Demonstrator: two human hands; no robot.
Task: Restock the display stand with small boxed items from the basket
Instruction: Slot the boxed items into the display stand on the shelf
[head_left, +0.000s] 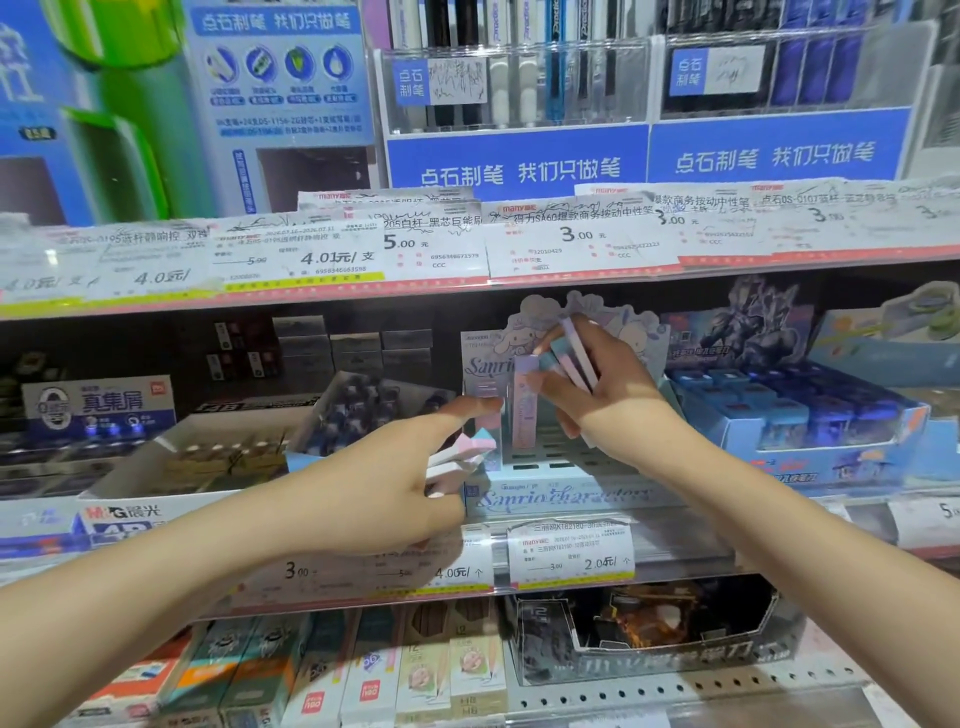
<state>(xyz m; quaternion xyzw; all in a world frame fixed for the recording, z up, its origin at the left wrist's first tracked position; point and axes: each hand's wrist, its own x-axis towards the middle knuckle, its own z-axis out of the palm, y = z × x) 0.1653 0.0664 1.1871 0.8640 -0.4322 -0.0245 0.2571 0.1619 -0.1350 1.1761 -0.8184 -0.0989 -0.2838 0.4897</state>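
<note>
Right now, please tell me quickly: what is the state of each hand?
Left hand: closed on several small pastel boxes, index finger extended.
Right hand: closed on a few slim boxes, above the display stand.

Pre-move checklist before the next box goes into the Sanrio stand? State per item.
1. Right hand grips spare boxes: ok.
2. Upright box seated in its slot: cannot tell, base hidden.
3. Free slots in display stand: ok, grid looks mostly open.
4. Left hand grips pink boxes: ok.
5. Left index fingertip clear of the drop path: not ok, it points at the upright box.
6. Basket within reach: cannot tell, out of view.
</note>
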